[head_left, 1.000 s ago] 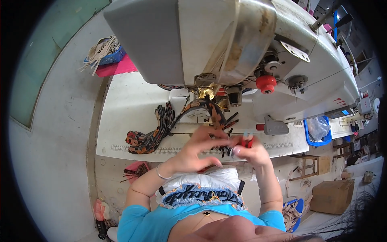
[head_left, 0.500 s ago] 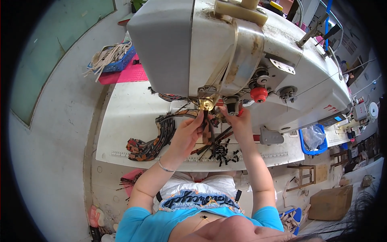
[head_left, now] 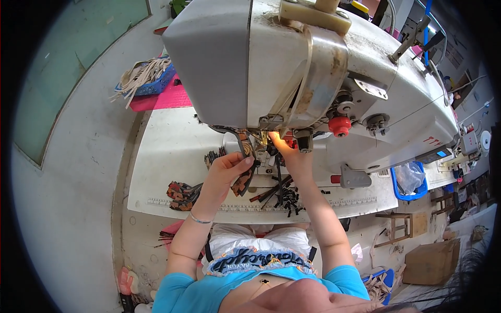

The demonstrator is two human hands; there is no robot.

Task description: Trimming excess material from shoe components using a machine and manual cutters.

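Note:
A patterned black-and-orange fabric strip (head_left: 246, 145) is pinched in my left hand (head_left: 229, 171), just left of the needle area of a white sewing machine (head_left: 209, 62). It curves up past my fingers toward the machine head, and its lower end hangs below them. My right hand (head_left: 296, 160) reaches under the head, fingers together and lit by the lamp beside the presser foot. What those fingertips grip is hidden. A pile of narrow dark strips and short black pieces (head_left: 288, 202) lies between my forearms. More patterned strips (head_left: 182, 196) lie bundled beside my left forearm.
A printed ruler (head_left: 344, 204) runs along the near table edge. At the far left, a blue basket (head_left: 156, 83) of pale cords sits on pink material (head_left: 156, 100). To the right are a blue bin (head_left: 412, 194) with a plastic bag and a wooden stool (head_left: 404, 227).
My left hand has moved left from the needle, carrying the patterned strip. My right hand has shifted slightly left, its fingers now farther under the head in the lamplight.

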